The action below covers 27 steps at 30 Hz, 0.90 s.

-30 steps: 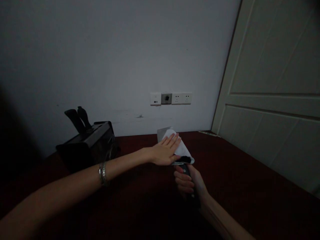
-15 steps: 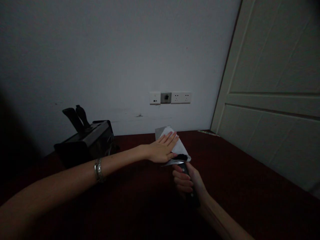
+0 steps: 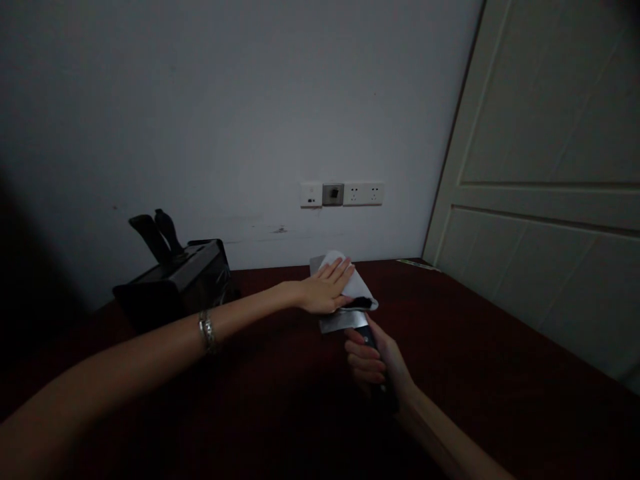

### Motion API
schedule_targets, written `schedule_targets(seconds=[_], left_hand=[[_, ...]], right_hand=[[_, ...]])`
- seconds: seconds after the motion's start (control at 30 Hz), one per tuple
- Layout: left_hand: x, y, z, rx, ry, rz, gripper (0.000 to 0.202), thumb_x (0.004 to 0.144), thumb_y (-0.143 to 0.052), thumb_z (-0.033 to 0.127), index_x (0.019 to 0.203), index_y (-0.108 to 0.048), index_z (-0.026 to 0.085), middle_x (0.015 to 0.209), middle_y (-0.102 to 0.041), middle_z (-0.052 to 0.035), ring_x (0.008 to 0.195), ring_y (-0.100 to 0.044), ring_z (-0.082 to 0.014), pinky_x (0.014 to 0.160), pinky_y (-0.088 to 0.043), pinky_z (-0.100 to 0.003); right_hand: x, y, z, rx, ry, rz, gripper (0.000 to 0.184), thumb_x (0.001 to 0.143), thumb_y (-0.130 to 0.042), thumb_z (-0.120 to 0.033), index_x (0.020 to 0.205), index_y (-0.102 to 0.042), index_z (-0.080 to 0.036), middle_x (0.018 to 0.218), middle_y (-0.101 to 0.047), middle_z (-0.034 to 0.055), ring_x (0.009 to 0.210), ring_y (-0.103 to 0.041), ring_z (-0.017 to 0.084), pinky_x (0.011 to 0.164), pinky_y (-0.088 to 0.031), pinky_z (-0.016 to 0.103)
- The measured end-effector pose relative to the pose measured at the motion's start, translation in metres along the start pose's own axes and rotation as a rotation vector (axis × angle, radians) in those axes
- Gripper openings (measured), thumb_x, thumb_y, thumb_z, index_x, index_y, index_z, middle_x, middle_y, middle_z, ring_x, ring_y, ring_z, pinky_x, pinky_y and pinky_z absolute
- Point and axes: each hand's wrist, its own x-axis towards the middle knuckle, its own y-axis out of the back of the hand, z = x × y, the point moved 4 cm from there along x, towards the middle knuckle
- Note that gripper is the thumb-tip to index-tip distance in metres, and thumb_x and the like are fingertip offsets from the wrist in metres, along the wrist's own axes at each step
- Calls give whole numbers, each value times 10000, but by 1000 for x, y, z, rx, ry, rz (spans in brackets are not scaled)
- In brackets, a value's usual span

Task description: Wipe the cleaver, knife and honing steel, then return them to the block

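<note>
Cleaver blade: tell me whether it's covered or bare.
Partly covered: white cloth lies over the blade beneath the left hand, leaving it bare beside the handle.

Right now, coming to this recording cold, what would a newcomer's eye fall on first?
Most likely the cleaver at mid-picture: the right grip holds it by its black handle while the left grip lies flat on a white cloth over the blade. After that, perhaps the silver bracelet on the left forearm, then the black knife block at the left, near the wall, with two handles sticking up.
</note>
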Motion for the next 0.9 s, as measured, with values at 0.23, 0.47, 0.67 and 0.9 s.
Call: schedule_targets(seconds=[0.23,0.47,0.67,0.9], left_hand=[[2,3,-13,-22,93,11,717,874,-131,503,1388,60,42,1431,170,-142,1298,177,-243,1075,-48,-430],[-21,1,18,59,-84,64,685,886,-132,481,1395,46,57,1442,151,-115,1301,177,-218,1090,-36,-379],[-9,3,-25,42,82,44,726,873,-134,516,1390,66,47,1438,142,-138,1306,156,-249,1082,-59,-417],[-28,1,18,124,-179,117,704,880,-163,490,1395,38,54,1442,140,-123,1301,180,-229,1093,-22,-380]], right_hand=[[-1,-1,-1,-27,-20,13,396,888,-319,-419,658,-458,-128,437,-299,-94,301,-186,9,257,-202,95],[-4,-5,-8,-90,32,57,350,879,-360,-383,630,-423,-147,432,-271,-102,299,-142,12,255,-190,92],[-2,-4,-7,-82,-3,75,441,897,-275,-466,621,-413,-151,415,-277,-100,290,-143,13,248,-197,92],[-5,-7,-16,-84,16,88,440,883,-313,-486,674,-465,-130,404,-277,-108,280,-147,9,242,-187,93]])
